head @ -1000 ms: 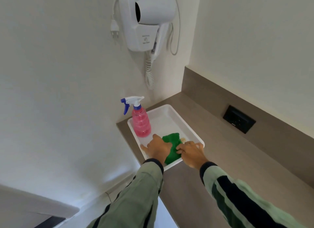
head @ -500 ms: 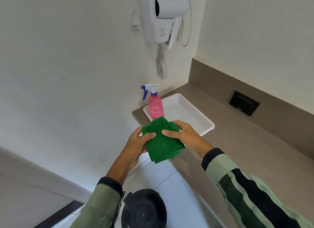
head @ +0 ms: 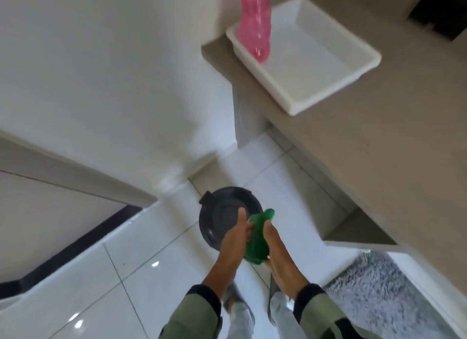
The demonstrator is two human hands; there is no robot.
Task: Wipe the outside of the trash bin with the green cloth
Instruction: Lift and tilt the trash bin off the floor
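A round dark grey trash bin (head: 218,213) with its lid on stands on the white tiled floor, seen from above. The green cloth (head: 257,240) is bunched between my two hands just over the bin's near right edge. My left hand (head: 233,240) presses the cloth from the left, its thumb stretched over the lid. My right hand (head: 274,247) grips the cloth from the right. Whether the cloth touches the bin is unclear.
A beige counter (head: 379,141) runs along the right, bearing a white tray (head: 326,68) with a pink spray bottle (head: 255,22) in it. A grey mat (head: 374,290) lies at the lower right. White walls stand close behind the bin. My feet are below my hands.
Both hands lifted the green cloth out of the white tray and carried it down to the trash bin. The view tilted from the counter down to the floor.
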